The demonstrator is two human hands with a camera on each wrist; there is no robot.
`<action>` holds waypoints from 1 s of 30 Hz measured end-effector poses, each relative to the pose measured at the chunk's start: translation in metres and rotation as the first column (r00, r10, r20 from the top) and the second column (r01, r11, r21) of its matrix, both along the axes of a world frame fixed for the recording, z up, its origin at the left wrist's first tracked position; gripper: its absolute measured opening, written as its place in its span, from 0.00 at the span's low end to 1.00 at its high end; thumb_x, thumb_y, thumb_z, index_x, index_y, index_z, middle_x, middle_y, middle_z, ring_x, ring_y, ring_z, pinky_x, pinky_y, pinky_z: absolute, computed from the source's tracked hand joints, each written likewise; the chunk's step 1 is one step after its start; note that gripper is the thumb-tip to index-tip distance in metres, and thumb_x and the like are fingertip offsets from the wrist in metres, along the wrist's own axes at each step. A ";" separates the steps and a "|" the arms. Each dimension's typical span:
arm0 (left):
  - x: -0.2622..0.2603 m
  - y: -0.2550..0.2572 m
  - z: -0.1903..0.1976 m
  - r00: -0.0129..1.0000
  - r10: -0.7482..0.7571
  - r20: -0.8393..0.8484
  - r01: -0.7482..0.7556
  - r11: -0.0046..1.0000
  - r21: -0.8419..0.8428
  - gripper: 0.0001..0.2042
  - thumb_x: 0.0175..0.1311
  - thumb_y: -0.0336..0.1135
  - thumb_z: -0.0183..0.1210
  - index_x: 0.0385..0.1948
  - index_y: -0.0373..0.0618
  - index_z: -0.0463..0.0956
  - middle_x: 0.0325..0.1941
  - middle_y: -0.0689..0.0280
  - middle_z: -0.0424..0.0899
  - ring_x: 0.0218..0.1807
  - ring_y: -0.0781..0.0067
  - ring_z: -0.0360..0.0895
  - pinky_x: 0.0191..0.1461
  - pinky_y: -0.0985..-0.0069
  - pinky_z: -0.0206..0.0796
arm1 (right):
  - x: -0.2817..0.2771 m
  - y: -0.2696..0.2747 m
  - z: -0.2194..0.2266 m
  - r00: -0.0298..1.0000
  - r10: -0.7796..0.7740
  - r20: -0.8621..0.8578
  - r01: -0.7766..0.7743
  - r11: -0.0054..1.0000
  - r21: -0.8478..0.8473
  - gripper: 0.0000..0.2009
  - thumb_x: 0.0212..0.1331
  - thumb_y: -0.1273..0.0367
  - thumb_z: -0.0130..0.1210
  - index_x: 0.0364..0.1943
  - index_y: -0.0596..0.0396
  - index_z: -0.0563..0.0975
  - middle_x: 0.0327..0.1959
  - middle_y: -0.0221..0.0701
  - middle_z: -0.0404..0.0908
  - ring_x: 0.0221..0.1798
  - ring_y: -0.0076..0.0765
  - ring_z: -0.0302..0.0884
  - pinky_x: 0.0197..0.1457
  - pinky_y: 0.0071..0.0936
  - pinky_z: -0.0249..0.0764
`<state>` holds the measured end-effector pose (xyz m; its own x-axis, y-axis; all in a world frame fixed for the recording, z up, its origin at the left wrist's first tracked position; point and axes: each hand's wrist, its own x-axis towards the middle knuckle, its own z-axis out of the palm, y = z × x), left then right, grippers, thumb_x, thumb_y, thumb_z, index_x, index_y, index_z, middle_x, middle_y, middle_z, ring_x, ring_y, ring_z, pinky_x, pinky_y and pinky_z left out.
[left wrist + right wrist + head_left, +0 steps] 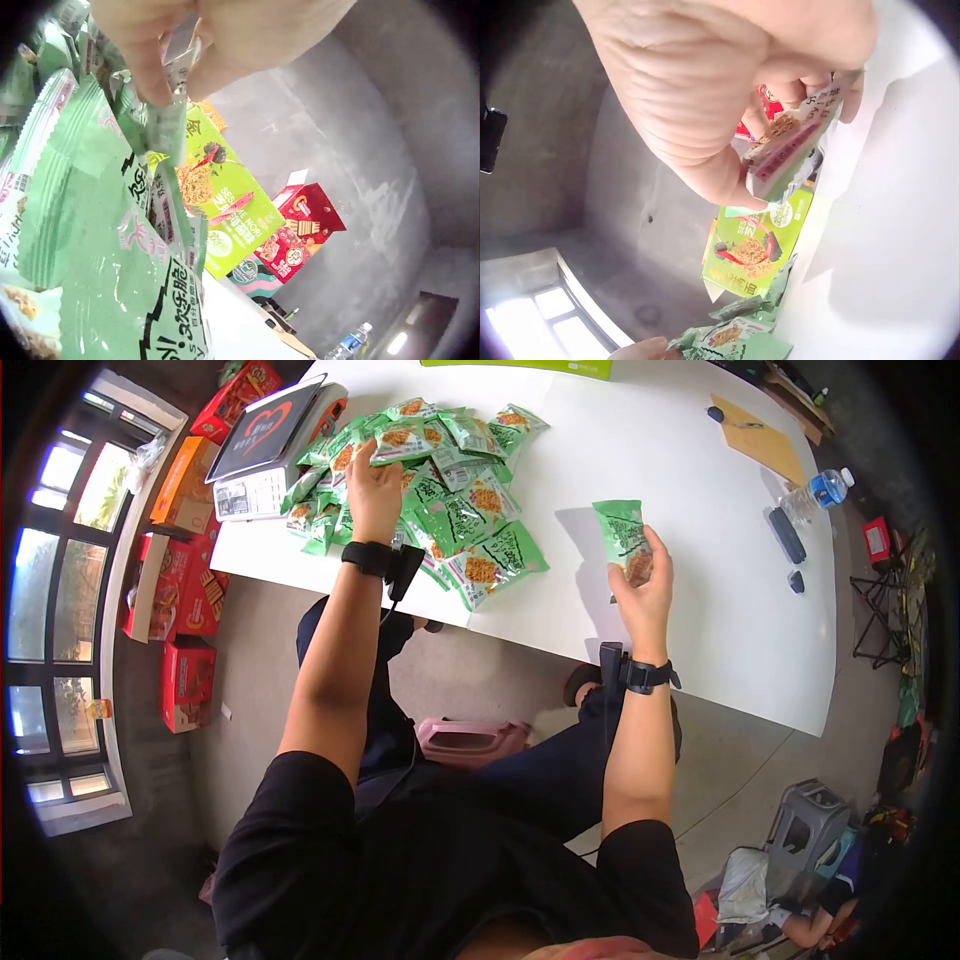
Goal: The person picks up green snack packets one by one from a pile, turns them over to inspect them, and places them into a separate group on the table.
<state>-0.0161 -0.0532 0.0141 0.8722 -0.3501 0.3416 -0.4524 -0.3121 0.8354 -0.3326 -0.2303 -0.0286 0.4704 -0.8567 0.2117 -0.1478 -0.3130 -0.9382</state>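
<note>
A heap of green snack packets point(455, 515) covers the left part of the white table point(560, 600). My left hand point(375, 500) is at the heap's left side. In the left wrist view its thumb and finger pinch the edge of one packet point(171, 127), with other green packets point(90, 217) close beside it. Apart from the heap, to the right, my right hand point(645, 600) grips a single green snack packet point(620, 530) upright over the table. The right wrist view shows thumb and fingers around this packet's lower end point(791, 150).
A scale point(270, 435) stands left of the heap. A green box point(520, 365) sits at the far edge. On the right are a water bottle point(825, 490), a brown envelope point(755, 438) and a dark case point(787, 535). Red boxes point(190, 590) stack by the window.
</note>
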 end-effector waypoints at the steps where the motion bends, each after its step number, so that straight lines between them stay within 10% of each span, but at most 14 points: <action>1: 0.001 0.000 -0.007 0.995 0.025 0.096 -0.028 0.999 0.028 0.26 0.58 0.33 0.63 0.59 0.41 0.68 0.59 0.48 0.68 0.53 0.59 0.73 0.52 0.67 0.68 | 0.002 0.002 0.000 1.000 0.015 0.025 -0.014 0.999 -0.040 0.32 0.47 0.73 0.61 0.61 0.53 0.67 0.49 0.40 0.71 0.52 0.40 0.70 0.54 0.34 0.70; 8: -0.064 -0.008 0.002 0.885 -0.019 0.466 0.005 0.999 0.031 0.23 0.55 0.30 0.66 0.54 0.39 0.73 0.65 0.45 0.62 0.64 0.48 0.65 0.62 0.63 0.64 | 0.015 0.025 0.010 0.994 0.089 0.071 -0.074 0.978 -0.193 0.33 0.46 0.75 0.64 0.61 0.53 0.68 0.50 0.36 0.71 0.52 0.38 0.72 0.55 0.31 0.71; 12: -0.120 -0.020 -0.011 0.905 -0.424 0.040 0.415 0.856 -0.310 0.26 0.58 0.37 0.67 0.56 0.37 0.70 0.54 0.55 0.76 0.57 0.63 0.73 0.57 0.70 0.68 | 0.023 0.041 0.017 0.980 0.158 0.121 -0.127 0.964 -0.234 0.34 0.44 0.76 0.66 0.61 0.55 0.68 0.50 0.36 0.72 0.51 0.38 0.73 0.54 0.30 0.72; 15: -0.159 -0.018 0.006 0.705 -0.613 -0.358 0.531 0.790 -0.307 0.23 0.69 0.39 0.56 0.62 0.37 0.64 0.57 0.59 0.75 0.59 0.71 0.71 0.60 0.72 0.66 | 0.025 0.052 0.023 0.974 0.169 0.151 -0.143 0.976 -0.165 0.35 0.42 0.73 0.70 0.60 0.56 0.69 0.51 0.37 0.73 0.52 0.38 0.74 0.53 0.32 0.73; 22: -0.170 -0.022 0.009 0.385 -0.667 -0.637 0.270 0.742 -0.613 0.18 0.73 0.37 0.48 0.59 0.37 0.66 0.57 0.60 0.75 0.55 0.69 0.75 0.59 0.67 0.69 | 0.023 0.057 0.024 0.929 0.291 0.230 -0.265 0.954 -0.139 0.38 0.42 0.62 0.75 0.60 0.58 0.69 0.50 0.36 0.75 0.51 0.30 0.75 0.43 0.27 0.77; 30: -0.166 -0.021 0.018 0.382 -0.620 -0.685 0.027 0.749 -0.662 0.12 0.74 0.37 0.46 0.50 0.39 0.69 0.50 0.60 0.78 0.51 0.67 0.78 0.57 0.64 0.71 | 0.016 0.040 0.018 0.926 0.295 0.236 -0.340 0.922 0.183 0.24 0.59 0.59 0.63 0.54 0.60 0.73 0.28 0.29 0.82 0.30 0.20 0.76 0.34 0.16 0.70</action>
<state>-0.1819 -0.0738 0.0325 0.6390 -0.7230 -0.2628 0.5909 0.2426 0.7694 -0.3167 -0.1903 -0.0103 0.6925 -0.7042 0.1567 0.1233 -0.0985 -0.9875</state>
